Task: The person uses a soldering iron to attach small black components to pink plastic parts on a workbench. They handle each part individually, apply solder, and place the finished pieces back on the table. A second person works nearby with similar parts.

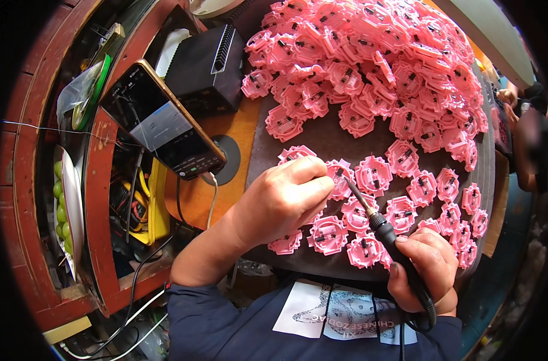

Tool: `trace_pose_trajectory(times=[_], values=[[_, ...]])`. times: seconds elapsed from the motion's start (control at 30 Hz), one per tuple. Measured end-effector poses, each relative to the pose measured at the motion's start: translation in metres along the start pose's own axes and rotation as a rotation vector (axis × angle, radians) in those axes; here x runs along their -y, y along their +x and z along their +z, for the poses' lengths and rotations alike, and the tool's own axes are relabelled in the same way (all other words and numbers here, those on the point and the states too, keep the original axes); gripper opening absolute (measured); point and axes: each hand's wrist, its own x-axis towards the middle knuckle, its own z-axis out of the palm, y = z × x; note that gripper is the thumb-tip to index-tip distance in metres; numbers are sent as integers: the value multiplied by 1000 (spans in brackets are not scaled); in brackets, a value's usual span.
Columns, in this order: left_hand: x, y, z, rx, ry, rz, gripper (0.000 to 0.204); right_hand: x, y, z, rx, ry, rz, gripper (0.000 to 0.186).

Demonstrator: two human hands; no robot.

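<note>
My right hand (427, 268) is wrapped round the black handle of a soldering iron (389, 231). Its thin metal tip slants up and left to a pink plastic part (339, 178). Just left of that part, the thumb and forefinger of my left hand (289, 195) are pinched together; what sits between them, if anything, is too small to make out. Around both hands lie several more pink parts, such as one near the middle (373, 175) and one below (328, 234), each with a small black piece in it.
A large heap of pink parts (370, 66) covers the far side of the dark board (259, 174). To the left, a phone (165, 123) leans on a stand before a black box (204, 72). A yellow bin (159, 207) with cables sits lower left. Another person (526, 138) shows at far right.
</note>
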Motion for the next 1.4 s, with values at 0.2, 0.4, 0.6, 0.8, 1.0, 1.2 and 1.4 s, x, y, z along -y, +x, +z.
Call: trace_pose_trajectory(times=[0.2, 0.4, 0.6, 0.8, 1.0, 1.2, 1.4], values=[[1, -1, -2, -10, 14, 10, 23, 1, -1, 0, -15, 0, 12, 45], [-7, -8, -16, -23, 38, -67, 24, 1, 1, -1, -26, 8, 9, 44], [-4, -11, -12, -24, 8, -40, 25, 1, 5, 1, 20, 25, -19, 43], [-2, -13, -11, -17, 9, -27, 25, 3, 9, 1, 53, 21, -25, 41], [0, -15, -10, -9, 11, -23, 24, 3, 9, 2, 59, 15, -29, 41], [-1, -15, -11, -13, 14, -16, 25, 2, 9, 2, 62, 23, -30, 41], [0, -16, -11, 4, 13, -22, 25, 2, 9, 2, 68, 31, -32, 41]])
